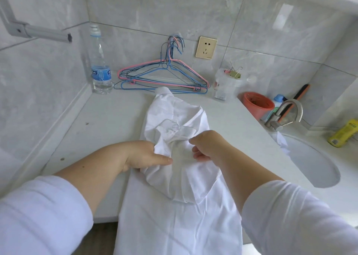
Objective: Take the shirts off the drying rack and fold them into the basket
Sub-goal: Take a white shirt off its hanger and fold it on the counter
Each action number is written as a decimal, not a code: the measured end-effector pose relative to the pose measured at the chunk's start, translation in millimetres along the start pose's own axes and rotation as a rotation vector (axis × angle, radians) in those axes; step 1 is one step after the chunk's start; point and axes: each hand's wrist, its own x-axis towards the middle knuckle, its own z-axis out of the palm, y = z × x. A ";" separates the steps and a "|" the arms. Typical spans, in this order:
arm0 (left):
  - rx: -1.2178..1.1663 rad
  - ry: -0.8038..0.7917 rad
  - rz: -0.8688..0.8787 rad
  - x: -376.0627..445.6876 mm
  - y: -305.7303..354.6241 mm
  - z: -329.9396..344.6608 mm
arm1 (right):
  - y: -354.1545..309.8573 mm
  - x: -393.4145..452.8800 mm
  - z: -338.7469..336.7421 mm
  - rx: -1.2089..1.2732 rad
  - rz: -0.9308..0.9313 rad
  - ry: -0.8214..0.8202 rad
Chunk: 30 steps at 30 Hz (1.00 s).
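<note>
The shirt [174, 158] lies lengthwise across the worktop [100, 123], collar toward the back wall, tail hanging over the front edge. Left hand [144, 155] grips bunched cloth mid-shirt; right hand [207, 146] pinches it just beside, equally near.

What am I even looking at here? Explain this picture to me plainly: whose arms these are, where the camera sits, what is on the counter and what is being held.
There is no machine, only a person. The single picture comes from a camera worn on the head, looking forward and down, so the arms reach in from the bottom. The left hand grips a bunched part of a white shirt, and the right hand pinches the cloth beside it. The shirt lies on a pale counter and hangs over its near edge. At the back stand a water bottle, a heap of wire hangers and an orange pot. To the right are a tap and a sink. No basket shows.
</note>
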 end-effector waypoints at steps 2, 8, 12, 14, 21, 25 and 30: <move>-0.010 -0.008 0.007 -0.5 1.6 -0.4 | 2.8 0.6 8.4 0.026 0.048 -0.065; -0.160 -0.030 0.036 -1.6 0.0 1.0 | -10.3 13.4 41.9 0.169 0.076 -0.087; -0.223 -0.050 0.046 -4.1 -4.5 0.5 | -19.2 28.4 44.4 0.111 -0.015 0.054; -0.242 -0.061 0.053 -4.9 -6.4 0.3 | -23.7 33.9 44.3 0.021 -0.002 0.044; -0.297 -0.070 0.066 -3.0 -10.2 -0.6 | -47.4 44.3 37.5 0.070 -0.349 0.311; -0.372 -0.018 0.033 3.4 -17.3 -6.9 | -59.8 52.3 40.2 0.303 -0.355 0.242; -0.341 -0.016 0.002 4.7 -18.4 -8.0 | -54.5 78.0 44.1 -0.233 -0.036 0.064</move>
